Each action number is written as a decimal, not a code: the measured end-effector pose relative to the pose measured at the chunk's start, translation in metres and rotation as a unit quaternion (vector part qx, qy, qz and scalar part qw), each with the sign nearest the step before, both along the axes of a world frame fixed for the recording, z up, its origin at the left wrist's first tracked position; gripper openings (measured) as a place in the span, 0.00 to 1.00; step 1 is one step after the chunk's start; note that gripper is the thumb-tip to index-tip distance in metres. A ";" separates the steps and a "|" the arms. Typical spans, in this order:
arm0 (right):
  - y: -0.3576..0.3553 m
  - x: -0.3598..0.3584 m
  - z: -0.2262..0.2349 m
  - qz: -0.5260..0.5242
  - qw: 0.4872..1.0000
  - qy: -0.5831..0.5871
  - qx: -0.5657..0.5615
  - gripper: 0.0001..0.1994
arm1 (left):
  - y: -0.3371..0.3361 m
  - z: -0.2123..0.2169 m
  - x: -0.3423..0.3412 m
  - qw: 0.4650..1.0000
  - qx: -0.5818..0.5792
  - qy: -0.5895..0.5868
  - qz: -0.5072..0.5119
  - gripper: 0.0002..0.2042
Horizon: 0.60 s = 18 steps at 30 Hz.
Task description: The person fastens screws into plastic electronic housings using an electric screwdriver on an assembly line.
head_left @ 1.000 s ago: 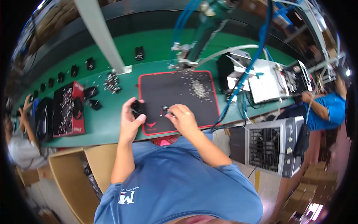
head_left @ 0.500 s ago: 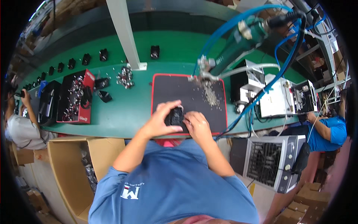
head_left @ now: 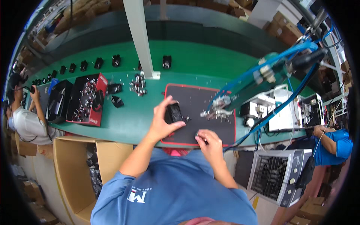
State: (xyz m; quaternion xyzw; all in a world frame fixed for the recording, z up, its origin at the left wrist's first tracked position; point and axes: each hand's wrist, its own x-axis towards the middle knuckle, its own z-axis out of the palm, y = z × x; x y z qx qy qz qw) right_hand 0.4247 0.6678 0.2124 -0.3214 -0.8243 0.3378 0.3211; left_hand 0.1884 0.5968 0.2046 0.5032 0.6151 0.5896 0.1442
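Observation:
On a dark mat with a red border [head_left: 235, 127], my left hand [head_left: 161, 122] spans a black moulded part [head_left: 174, 111], index finger at its far end and thumb at its near end. A small shiny metal piece [head_left: 188, 118] lies or sticks out just right of that part. Nearer to me and to the right, my right hand [head_left: 211, 143] is closed, with a small shiny piece [head_left: 197, 134] pinched at its fingertips; its exact kind is too small to tell. An air-driven screwdriver [head_left: 243, 92] hangs over the mat's right side, blurred, with small loose metal bits below it.
Left of the mat are loose metal parts [head_left: 138, 85], black parts [head_left: 117, 101] and a red box [head_left: 96, 112] of metal parts. Black pieces line the far ledge. A cardboard box [head_left: 73, 165] stands lower left, an air cooler [head_left: 270, 174] lower right. Co-workers sit at both sides.
My right hand has drawn away from the black part, toward me and to the right, with a small piece in its fingertips. My left hand stays around the part. The whole view has shifted.

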 end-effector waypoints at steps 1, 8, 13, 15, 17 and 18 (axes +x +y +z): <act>0.002 -0.001 0.003 0.020 0.999 -0.003 0.040 0.09 | -0.007 0.001 0.001 0.995 0.049 -0.090 0.001 0.49; 0.002 -0.003 0.008 -0.006 1.000 0.020 -0.012 0.10 | -0.032 0.020 0.013 0.921 -0.130 -0.235 -0.281 0.43; -0.005 0.007 0.019 -0.044 0.999 0.013 0.004 0.10 | -0.005 0.005 0.030 0.967 -0.133 0.043 -0.211 0.41; -0.008 0.004 0.025 -0.019 0.999 0.046 -0.004 0.10 | 0.001 0.001 0.030 0.977 -0.105 0.066 -0.175 0.42; -0.010 -0.007 0.036 0.001 0.999 0.046 0.009 0.09 | 0.010 -0.004 0.025 0.977 -0.092 0.071 -0.178 0.43; -0.010 -0.014 0.037 0.027 0.998 0.049 0.022 0.09 | 0.009 -0.014 0.024 0.979 -0.083 0.094 -0.160 0.44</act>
